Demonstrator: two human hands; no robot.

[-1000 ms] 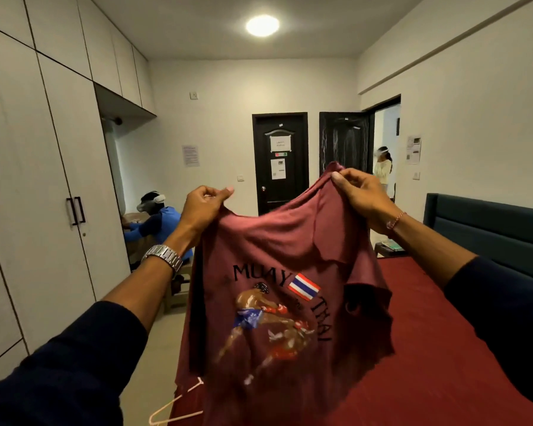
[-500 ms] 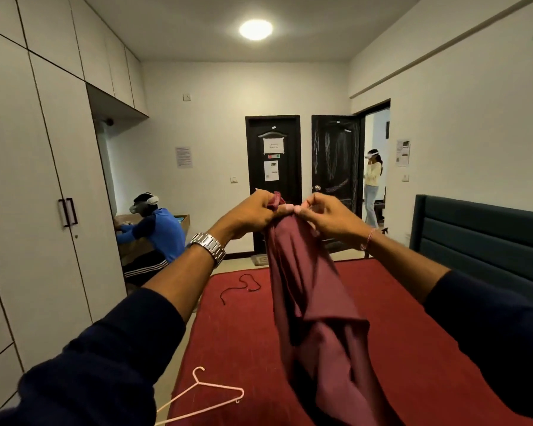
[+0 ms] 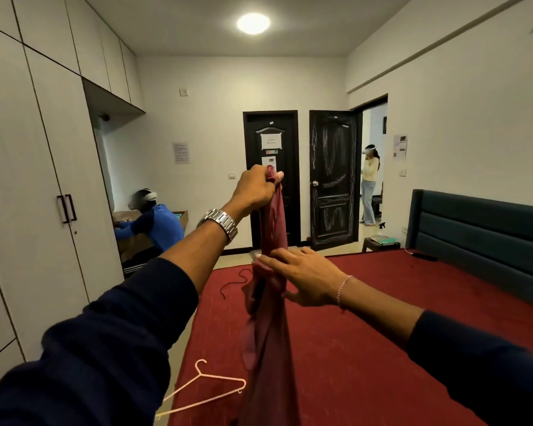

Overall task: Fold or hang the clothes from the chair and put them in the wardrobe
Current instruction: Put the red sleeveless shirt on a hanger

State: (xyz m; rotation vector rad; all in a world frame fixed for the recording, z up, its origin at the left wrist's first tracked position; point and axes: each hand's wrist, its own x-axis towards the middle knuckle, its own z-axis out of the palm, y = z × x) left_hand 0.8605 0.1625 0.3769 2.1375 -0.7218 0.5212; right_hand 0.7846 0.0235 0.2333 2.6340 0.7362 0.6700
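A maroon T-shirt [image 3: 270, 348], folded lengthwise, hangs in a narrow strip over the red bed [image 3: 382, 348]. My left hand [image 3: 254, 189] grips its top end, raised high in front of the dark door. My right hand [image 3: 302, 276] lies lower against the hanging cloth with straight, spread fingers. A pink hanger [image 3: 210, 384] lies on the bed's near left corner. The white wardrobe [image 3: 37, 195] stands closed along the left wall, its black handles [image 3: 66, 209] at mid-height.
A person in blue [image 3: 157, 224] sits at a desk past the wardrobe. Another person [image 3: 369, 182] stands in the open doorway at the back right. A black cord [image 3: 237, 282] lies on the bed. The dark headboard [image 3: 480, 238] runs along the right wall.
The shirt was first held spread wide, then both hands came together at its top. Now my left hand alone holds the top higher and my right hand has slid down the cloth.
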